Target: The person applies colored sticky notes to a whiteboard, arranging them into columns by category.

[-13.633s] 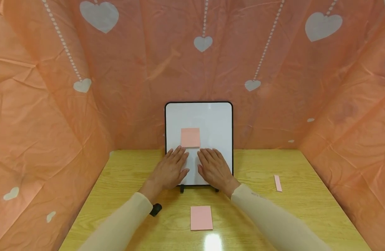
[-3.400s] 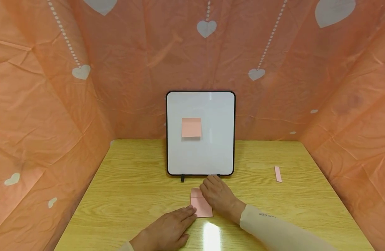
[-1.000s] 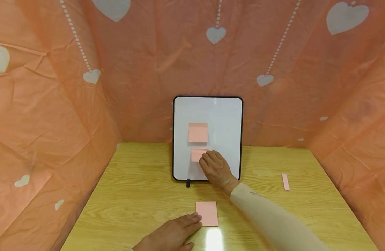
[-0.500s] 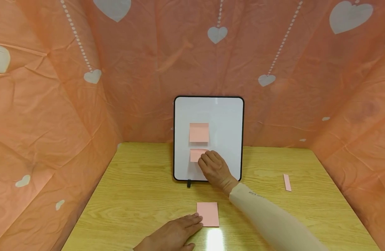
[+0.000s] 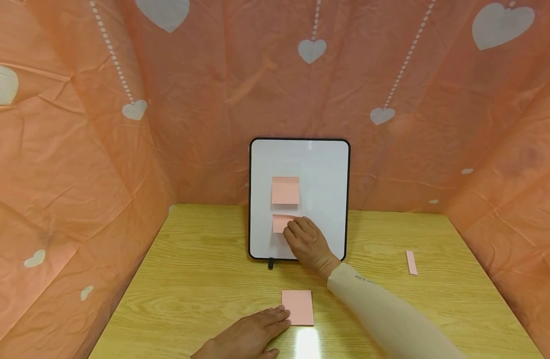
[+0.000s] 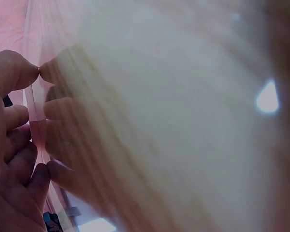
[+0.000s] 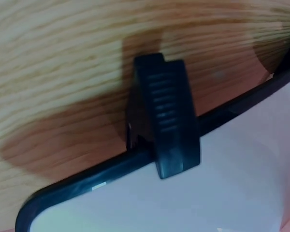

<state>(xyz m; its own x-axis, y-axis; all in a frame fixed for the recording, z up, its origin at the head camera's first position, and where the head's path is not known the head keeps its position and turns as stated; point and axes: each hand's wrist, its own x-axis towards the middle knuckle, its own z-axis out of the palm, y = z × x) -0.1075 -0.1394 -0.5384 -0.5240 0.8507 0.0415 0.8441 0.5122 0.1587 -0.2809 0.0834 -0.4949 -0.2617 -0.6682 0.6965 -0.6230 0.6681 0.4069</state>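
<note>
In the head view, my right hand (image 5: 308,245) pinches a pink sticky note (image 5: 281,224) by its right side, against or just in front of the whiteboard (image 5: 324,189). Whether the note touches the board cannot be told. Directly above it, another pink sticky note (image 5: 285,190) is stuck on the board. My left hand (image 5: 252,331) lies with straight fingers on the left edge of a pink sticky note pad (image 5: 300,307) on the table. Fingertips of the left hand meet the shiny tabletop in the left wrist view. The right hand is out of its own wrist view.
Black feet carry the board; one foot (image 7: 169,116) shows large in the right wrist view. A narrow pink strip (image 5: 411,263) lies on the right of the wooden table (image 5: 203,249). Orange cloth (image 5: 203,114) with hearts encloses the back and sides.
Earlier both hands were at the board. Later the right hand lifted a note from the pad, then carried it up to the board. Over the last second both hands have hardly moved.
</note>
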